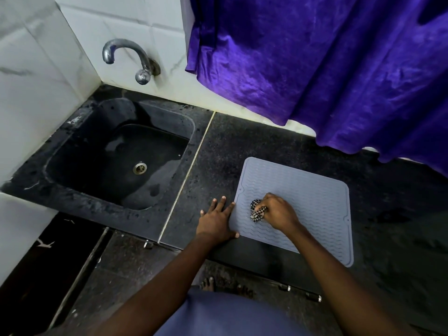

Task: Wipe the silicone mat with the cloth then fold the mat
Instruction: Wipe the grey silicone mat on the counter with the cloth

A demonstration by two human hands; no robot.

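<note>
From the head view, a grey ribbed mat (303,204) lies flat on the dark counter (242,146), near its front edge and to the right of the sink (116,161). The right hand (278,210) sits on the mat's left half, fingers curled round a bunched checked cloth (257,210) and pressing it onto the ribs — the cloth pokes out on the hand's left side. The left hand (217,221) lies flat on the counter with fingers straight and spread, holding nothing; its thumb and forefinger touch the mat's left edge. A metal tap (131,59) juts from the white tiled wall (36,81) above the sink. A purple curtain (327,64) hangs behind the counter, its hem just beyond the mat's far side. Bare toes (208,283) show on the floor below the counter edge.
</note>
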